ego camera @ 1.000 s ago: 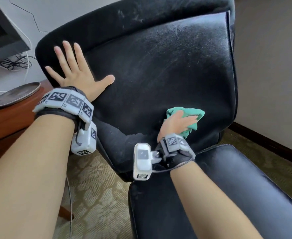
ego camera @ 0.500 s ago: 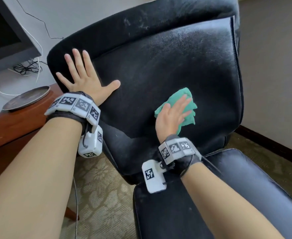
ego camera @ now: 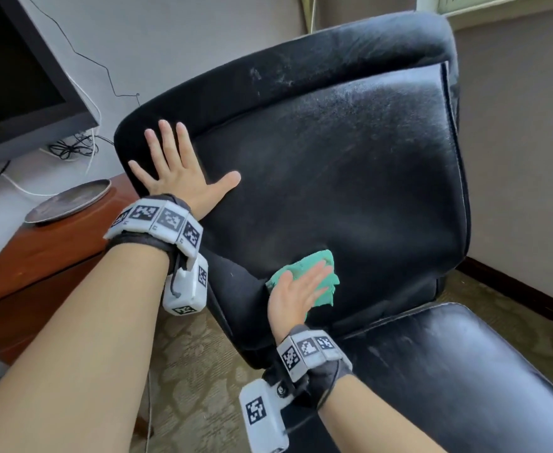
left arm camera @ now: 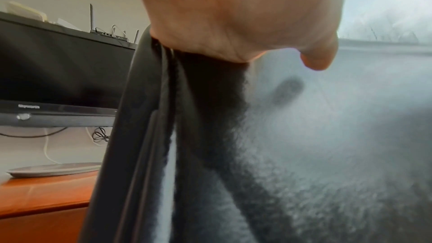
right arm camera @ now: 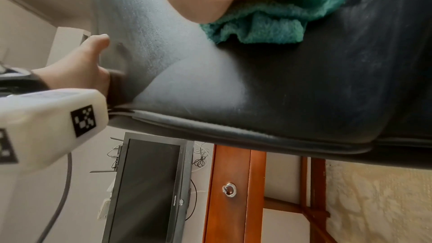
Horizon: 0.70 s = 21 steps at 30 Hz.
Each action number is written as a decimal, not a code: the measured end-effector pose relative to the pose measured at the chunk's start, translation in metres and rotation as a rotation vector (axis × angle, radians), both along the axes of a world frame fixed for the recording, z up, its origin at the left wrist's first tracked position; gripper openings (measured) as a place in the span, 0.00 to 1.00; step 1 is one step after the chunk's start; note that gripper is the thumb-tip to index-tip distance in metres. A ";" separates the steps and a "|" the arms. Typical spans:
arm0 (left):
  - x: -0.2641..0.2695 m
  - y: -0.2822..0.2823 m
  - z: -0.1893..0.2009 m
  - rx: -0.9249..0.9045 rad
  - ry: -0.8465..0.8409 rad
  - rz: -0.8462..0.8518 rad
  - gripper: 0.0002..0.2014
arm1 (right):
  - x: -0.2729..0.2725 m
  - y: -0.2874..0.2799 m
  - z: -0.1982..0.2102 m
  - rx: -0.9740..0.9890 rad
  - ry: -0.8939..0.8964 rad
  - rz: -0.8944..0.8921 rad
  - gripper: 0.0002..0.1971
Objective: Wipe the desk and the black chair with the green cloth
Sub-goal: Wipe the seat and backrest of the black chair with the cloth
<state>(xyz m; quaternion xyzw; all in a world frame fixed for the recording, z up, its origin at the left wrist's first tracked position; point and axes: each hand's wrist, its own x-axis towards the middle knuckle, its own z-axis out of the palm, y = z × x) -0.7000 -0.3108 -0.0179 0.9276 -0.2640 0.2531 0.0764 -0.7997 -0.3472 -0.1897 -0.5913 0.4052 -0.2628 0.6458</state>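
The right hand point(ego camera: 296, 291) presses the green cloth point(ego camera: 320, 279) flat-fingered against the lower backrest of the black chair point(ego camera: 350, 178); the left hand point(ego camera: 177, 171), spread and holding nothing, braces its edge. Soft and bunched, the cloth probably slides best under the palm.

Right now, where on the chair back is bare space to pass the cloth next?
The black chair back is bare from the left hand across to its right edge, above the green cloth. The lower left corner is crowded by the right hand pressing the cloth.
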 end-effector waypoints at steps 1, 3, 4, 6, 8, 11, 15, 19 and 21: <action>-0.001 0.001 0.002 -0.004 0.019 -0.003 0.53 | 0.001 -0.002 0.003 0.028 0.005 0.002 0.32; -0.004 0.000 0.007 0.009 0.054 0.007 0.51 | -0.001 -0.007 0.011 0.069 0.028 0.014 0.33; -0.006 -0.001 0.010 0.028 0.059 0.020 0.51 | -0.004 -0.009 0.015 0.073 0.046 0.023 0.34; -0.010 -0.002 0.017 0.043 0.022 0.034 0.49 | -0.011 -0.013 0.019 0.072 0.068 0.069 0.33; -0.012 -0.001 0.026 -0.010 -0.099 0.000 0.42 | -0.014 -0.019 0.025 0.105 0.090 0.108 0.31; -0.004 0.000 0.044 -0.112 -0.220 -0.035 0.35 | -0.017 -0.032 0.041 0.275 0.097 0.045 0.30; 0.015 0.008 0.064 -0.143 -0.023 -0.010 0.38 | -0.018 -0.042 0.042 0.250 0.036 0.130 0.33; 0.019 0.024 0.068 -0.077 0.022 -0.016 0.38 | -0.021 -0.035 0.044 0.227 0.093 0.164 0.34; 0.014 0.030 0.068 -0.055 0.015 0.004 0.39 | -0.021 -0.027 0.049 0.237 0.127 0.142 0.33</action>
